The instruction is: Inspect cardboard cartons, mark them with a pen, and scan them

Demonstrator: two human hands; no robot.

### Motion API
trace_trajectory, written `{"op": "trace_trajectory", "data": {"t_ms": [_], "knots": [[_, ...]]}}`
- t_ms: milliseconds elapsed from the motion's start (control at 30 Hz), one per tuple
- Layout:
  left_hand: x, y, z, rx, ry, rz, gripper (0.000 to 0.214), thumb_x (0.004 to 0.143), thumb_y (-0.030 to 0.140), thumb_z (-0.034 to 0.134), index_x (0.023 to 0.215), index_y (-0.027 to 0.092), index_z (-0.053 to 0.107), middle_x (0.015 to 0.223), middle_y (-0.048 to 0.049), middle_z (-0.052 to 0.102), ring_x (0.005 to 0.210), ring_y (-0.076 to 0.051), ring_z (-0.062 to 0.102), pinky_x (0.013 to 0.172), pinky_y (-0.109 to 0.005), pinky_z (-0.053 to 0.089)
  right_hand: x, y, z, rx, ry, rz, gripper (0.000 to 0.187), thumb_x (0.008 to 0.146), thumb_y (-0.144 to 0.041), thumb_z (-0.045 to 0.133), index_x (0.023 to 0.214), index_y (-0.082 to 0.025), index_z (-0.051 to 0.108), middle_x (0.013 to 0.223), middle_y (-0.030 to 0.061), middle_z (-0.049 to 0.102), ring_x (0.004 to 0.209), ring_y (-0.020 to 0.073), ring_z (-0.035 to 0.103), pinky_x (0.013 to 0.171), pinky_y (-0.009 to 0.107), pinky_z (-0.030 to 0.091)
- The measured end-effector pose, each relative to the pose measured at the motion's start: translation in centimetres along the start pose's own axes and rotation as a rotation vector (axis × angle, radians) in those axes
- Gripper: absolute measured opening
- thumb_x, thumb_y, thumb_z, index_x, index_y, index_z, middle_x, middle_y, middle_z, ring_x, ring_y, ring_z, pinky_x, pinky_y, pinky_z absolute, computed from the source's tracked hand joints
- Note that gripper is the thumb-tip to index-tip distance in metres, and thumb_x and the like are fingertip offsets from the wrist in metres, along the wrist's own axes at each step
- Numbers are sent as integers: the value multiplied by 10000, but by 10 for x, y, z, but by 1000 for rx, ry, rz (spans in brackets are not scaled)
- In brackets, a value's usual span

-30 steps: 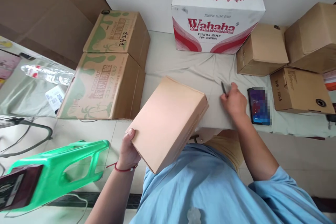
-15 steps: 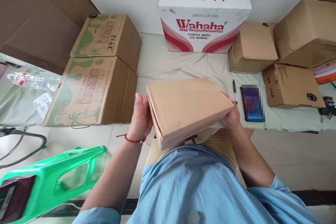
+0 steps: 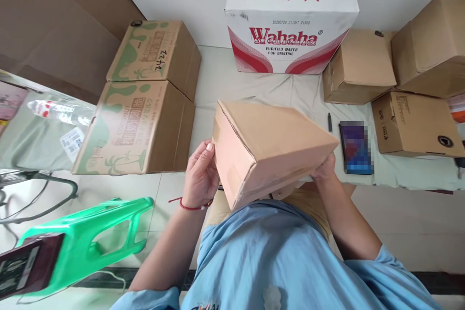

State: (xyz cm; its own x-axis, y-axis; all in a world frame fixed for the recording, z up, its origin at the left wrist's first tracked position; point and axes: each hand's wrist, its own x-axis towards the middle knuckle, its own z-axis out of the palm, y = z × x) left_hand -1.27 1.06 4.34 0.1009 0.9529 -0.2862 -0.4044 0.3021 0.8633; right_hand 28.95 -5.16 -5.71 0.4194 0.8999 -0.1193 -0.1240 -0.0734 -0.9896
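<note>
A plain brown cardboard box [image 3: 276, 131] is held tilted in front of my body, over the table's near edge. My left hand [image 3: 202, 167] grips its left end, thumb and fingers pressed to the side; a red string bracelet circles that wrist. At the box's right corner, my right hand [image 3: 324, 168] holds it from below, with most of its fingers hidden behind the cardboard. The top and the left end of the box face me, and strips of tape show on the end.
Printed coconut cartons [image 3: 123, 126] stand on the left, a white Wahaha carton [image 3: 290, 41] at the back. On the right are brown boxes [image 3: 417, 123], a phone [image 3: 356, 147] and a pen [image 3: 330, 122]. A green stool [image 3: 80, 237] is at lower left.
The box has been tipped so that its left end and near side show more. Both hands moved with it, and the whole view shifted slightly.
</note>
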Motion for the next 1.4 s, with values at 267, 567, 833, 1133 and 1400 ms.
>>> {"op": "trace_trajectory", "data": {"t_ms": [267,567,833,1133,1400], "knots": [[8,-13,-26,40,64,-21,502,720,495,1046,1062,204,823,915,-20,800,712,-119,715,647,-213,615,-31,-24,2,37,-131,109,914,802,-963,617,1369,-253,713,1299,156,804,1194,366,768,955,560,656],[-8,-10,-38,87,-83,-273,807,806,897,774,1241,219,824,1142,-146,848,1193,-385,806,934,-463,707,-50,-20,-12,-53,-121,-89,542,947,-595,797,1386,-278,772,1386,116,800,1412,330,697,1194,581,573],[-17,-2,-57,34,-53,-420,725,736,820,887,1158,235,818,1154,-166,849,1337,-465,741,1037,-558,696,-65,-45,-1,-100,-158,-322,403,1001,-374,787,1404,-359,795,1557,82,712,1487,299,657,1229,574,570],[-10,-25,-48,-199,168,-209,442,927,511,828,1277,244,780,1247,-40,858,1163,-267,829,1016,-330,683,-89,-94,20,-176,-317,-524,549,1012,-145,746,1470,-445,743,1566,51,702,1391,264,721,1114,460,675],[-7,-30,-38,-344,159,-406,376,1024,442,695,1282,180,777,1195,-68,871,992,-256,860,828,-311,710,-88,-89,18,-93,-200,-489,524,1008,-141,767,1459,-407,746,1631,61,610,1472,246,650,1178,406,630]]}}
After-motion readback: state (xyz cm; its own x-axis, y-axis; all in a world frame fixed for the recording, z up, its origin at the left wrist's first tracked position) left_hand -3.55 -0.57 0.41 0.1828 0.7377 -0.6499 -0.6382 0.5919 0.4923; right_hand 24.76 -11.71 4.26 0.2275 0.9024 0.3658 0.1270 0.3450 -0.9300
